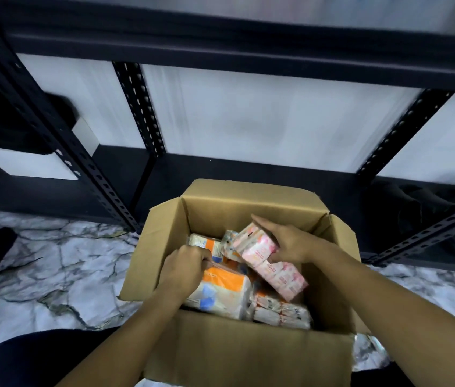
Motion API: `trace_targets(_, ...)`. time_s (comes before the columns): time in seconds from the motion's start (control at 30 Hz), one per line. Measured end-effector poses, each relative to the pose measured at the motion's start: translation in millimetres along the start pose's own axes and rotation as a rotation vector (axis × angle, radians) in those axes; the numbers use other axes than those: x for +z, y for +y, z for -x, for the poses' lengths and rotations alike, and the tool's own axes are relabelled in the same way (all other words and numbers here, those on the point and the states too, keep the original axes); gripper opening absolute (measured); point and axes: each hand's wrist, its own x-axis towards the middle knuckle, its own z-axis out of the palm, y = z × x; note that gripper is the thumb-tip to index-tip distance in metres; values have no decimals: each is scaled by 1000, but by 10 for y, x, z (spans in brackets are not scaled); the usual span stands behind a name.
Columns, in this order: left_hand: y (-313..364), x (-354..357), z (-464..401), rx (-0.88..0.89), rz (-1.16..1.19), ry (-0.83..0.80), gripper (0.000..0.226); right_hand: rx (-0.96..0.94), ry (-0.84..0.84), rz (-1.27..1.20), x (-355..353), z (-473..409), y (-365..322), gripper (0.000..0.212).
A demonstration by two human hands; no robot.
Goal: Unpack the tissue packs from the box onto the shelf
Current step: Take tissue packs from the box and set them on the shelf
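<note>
Both forearms reach from the lower frame into the open brown cardboard box (248,350) at centre: left hand (184,270) closed around an orange-and-white plastic tissue pack (220,289), right hand (290,244) clamped on a pink-printed tissue pack (262,255), tilted up, probably for lifting toward the dark metal shelf (248,163) above.

Marbled floor (53,275), white wall (262,118)

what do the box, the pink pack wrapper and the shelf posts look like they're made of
Box: brown corrugated cardboard, matte, with folded flaps and raw cut edges.
Pink pack, held by the right hand: likely thin plastic film, slightly glossy and printed, creased around soft contents.
Shelf posts: probably painted metal, dark and matte, with rows of punched slots like slotted-angle racking.
</note>
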Motion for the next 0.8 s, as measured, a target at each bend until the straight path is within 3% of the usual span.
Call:
trace_targets(0.13,97,-197,86,48,83,85,10,1,29,-60,-182,241,-220,106)
trace_targets(0.33,236,-616,328,78,161,209,13,-9,-39,-158,-368,615,-595,64)
trace_targets(0.5,337,-929,577,77,193,298,14,-24,-52,-271,-521,908,-785,64)
trace_targets(0.8,580,-1978,762,131,320,472,16,-169,305,-232,-1189,1590,-1119,69)
